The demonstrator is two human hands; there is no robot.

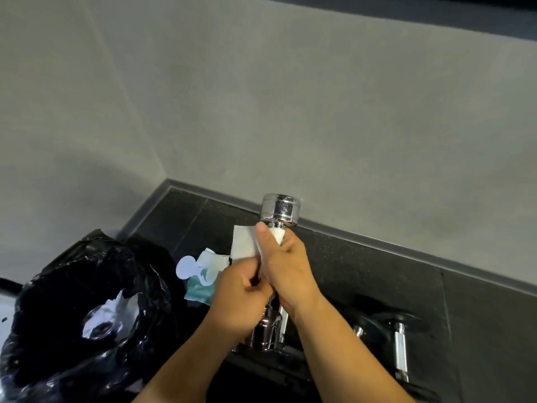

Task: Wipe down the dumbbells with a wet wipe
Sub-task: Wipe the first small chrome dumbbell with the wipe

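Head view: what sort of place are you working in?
Probably a gym or home workout corner: chrome dumbbell in hand, another dumbbell on dark speckled floor tiles, by a plain grey wall.

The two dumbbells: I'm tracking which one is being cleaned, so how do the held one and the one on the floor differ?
The held dumbbell stands on end in both hands, a white wipe around its handle; the floor dumbbell lies flat, untouched and bare. The held one shows a chrome end; the floor one's ends look black. Both have shiny metal handles.
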